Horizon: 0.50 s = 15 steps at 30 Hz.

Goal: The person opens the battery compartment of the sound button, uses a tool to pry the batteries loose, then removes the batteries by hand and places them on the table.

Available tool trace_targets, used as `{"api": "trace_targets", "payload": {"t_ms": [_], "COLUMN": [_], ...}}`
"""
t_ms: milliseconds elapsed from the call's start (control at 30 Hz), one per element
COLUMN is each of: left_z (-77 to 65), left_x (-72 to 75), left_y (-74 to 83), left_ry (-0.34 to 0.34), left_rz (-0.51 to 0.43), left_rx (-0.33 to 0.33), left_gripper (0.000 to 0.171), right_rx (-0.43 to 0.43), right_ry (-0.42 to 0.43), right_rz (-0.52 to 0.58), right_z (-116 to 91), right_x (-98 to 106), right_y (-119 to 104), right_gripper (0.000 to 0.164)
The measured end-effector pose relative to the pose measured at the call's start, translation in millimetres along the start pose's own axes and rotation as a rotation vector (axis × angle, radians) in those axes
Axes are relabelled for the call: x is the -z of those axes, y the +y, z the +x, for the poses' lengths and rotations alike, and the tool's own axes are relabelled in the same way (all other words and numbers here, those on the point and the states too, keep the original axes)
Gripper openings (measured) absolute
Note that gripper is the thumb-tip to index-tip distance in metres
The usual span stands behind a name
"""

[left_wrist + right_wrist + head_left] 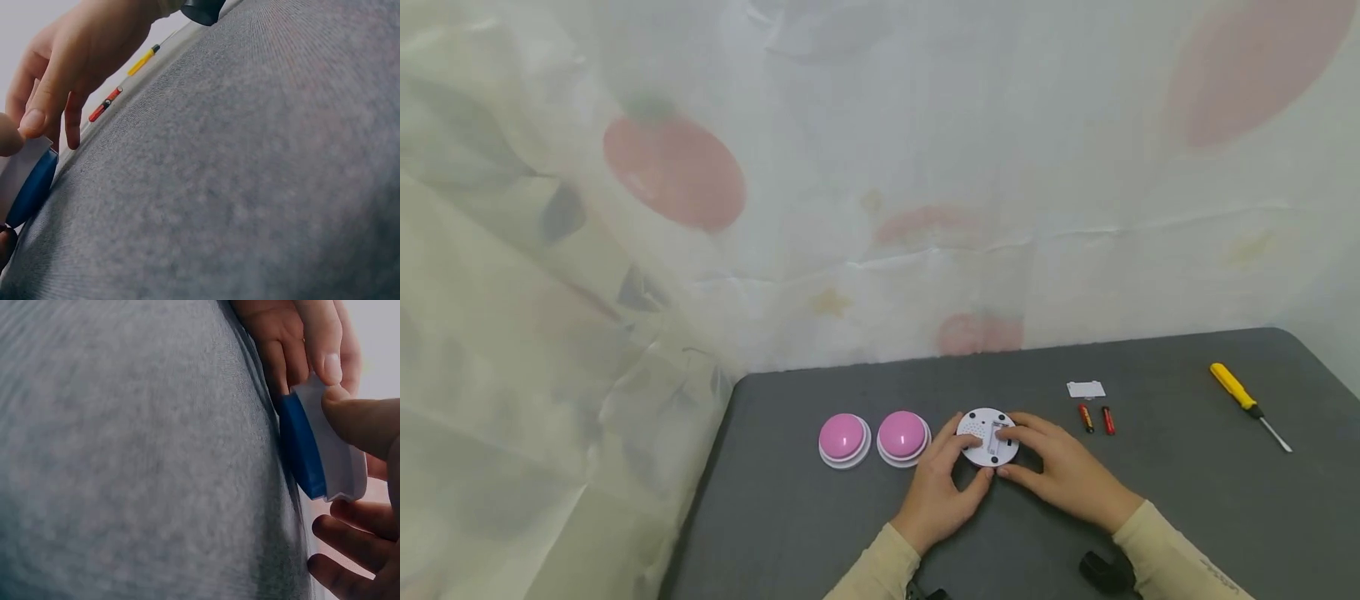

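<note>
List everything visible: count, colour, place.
Held button: one, white and blue, between both hands
Pink buttons: two, white-based, left of it
Batteries: two, red and black, right of it
Panel: one, white, beyond the batteries
Screwdriver: one, yellow-handled, far right
Table: one, dark grey, underneath
Sheeting: count unclear, pale printed, behind and left
Wrist gear: count unclear, black, by both wrists
Left hand: one, cream-sleeved, gripping held button
Right hand: one, cream-sleeved, gripping it too

Grey tabletop (797, 525), pale sheet (835, 150) behind, blurred red prints (677, 173), perhaps fruit
</note>
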<state>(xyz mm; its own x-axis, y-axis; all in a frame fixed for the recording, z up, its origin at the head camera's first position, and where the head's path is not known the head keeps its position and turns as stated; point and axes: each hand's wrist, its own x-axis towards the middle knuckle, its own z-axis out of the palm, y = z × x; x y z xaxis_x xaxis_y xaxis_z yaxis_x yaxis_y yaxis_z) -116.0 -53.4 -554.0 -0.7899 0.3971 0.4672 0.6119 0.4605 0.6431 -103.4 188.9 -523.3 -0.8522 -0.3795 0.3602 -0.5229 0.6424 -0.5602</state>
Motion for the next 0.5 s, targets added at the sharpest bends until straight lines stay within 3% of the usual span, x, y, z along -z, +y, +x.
{"api": "trace_targets", "payload": {"t_ms": [233,500], "left_z": [1.3,13.9], "left_x": [1.0,2.9], "left_y": [0.7,8.0], "left_ry": [0.053,0.057], "left_rz": [-0.024,-0.034], "left_rx": [-0.03,0.09], "left_gripper": [0.037,0.038], "right_rx": [-0.019,-0.062], "right_ry": [0.008,0.011], "right_rz": [0.002,0.0], "right_z": [9,26], "right_x": [-5,-8], "right_y": [-1,0], "right_gripper": [0.049,0.049]}}
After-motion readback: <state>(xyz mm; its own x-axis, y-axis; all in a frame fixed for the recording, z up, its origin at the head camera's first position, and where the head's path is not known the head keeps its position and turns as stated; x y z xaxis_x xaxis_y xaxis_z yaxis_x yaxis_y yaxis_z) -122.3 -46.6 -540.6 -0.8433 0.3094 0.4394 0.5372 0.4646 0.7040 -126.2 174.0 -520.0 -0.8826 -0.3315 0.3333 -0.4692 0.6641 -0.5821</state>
